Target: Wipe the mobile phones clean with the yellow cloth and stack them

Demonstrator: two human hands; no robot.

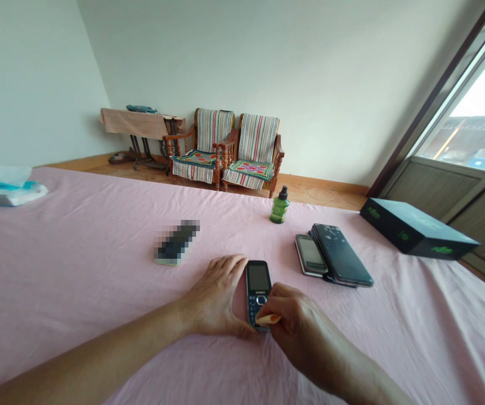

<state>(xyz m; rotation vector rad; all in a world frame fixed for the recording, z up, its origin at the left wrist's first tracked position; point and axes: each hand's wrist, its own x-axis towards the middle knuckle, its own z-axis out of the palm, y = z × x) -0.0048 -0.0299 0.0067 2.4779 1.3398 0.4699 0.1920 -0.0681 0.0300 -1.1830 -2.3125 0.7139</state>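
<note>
A dark keypad phone (259,278) lies face up on the pink bedsheet (99,236), its small screen at the far end. My left hand (215,298) steadies it from the left, fingertips at the top corner and thumb at the bottom edge. My right hand (299,320) is closed, pinching a small folded yellow-orange cloth (268,320) against the lower keys. The right fingers cover part of the keypad. Whether the cloth is fabric or paper I cannot tell.
Two phones, a smaller one (311,254) and a large dark one (341,256), lie to the right. Behind them are a green spray bottle (279,208) and a black box (415,230). A pixelated phone-like object (177,243) and a tissue pack (10,188) are leftward.
</note>
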